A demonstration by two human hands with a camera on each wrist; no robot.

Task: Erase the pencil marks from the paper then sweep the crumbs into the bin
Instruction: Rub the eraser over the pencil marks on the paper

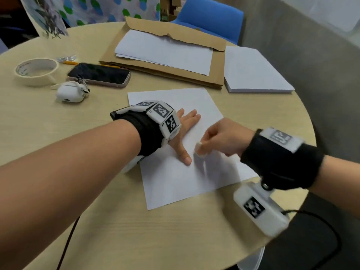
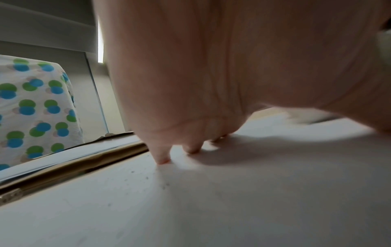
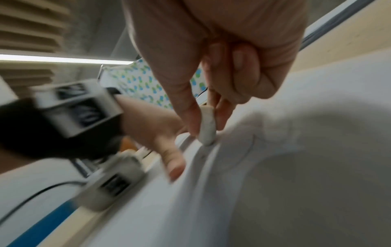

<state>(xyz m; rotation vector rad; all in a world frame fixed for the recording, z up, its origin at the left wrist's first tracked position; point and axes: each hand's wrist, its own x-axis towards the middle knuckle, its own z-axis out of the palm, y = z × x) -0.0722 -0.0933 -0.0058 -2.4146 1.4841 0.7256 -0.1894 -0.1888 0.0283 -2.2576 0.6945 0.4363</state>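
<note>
A white sheet of paper [image 1: 175,182] lies on the round wooden table in front of me. My left hand [image 1: 185,131] lies flat on it with fingers spread, pressing it down; in the left wrist view the fingertips [image 2: 162,158] touch the sheet. My right hand [image 1: 218,139] pinches a small white eraser [image 1: 199,149] between thumb and fingers, its end on the paper just right of my left thumb. The right wrist view shows the eraser [image 3: 208,128] on the sheet [image 3: 275,183], beside faint pencil lines [image 3: 251,143]. Small dark crumbs [image 2: 165,185] dot the paper [image 2: 211,208].
Behind the sheet lie a brown cardboard folder [image 1: 175,75] with white sheets on it and a stack of paper [image 1: 255,71]. At the left are a phone [image 1: 99,75], a white earbud case [image 1: 71,92], a tape roll [image 1: 36,71] and a pencil [image 1: 70,62]. A blue chair [image 1: 212,18] stands behind.
</note>
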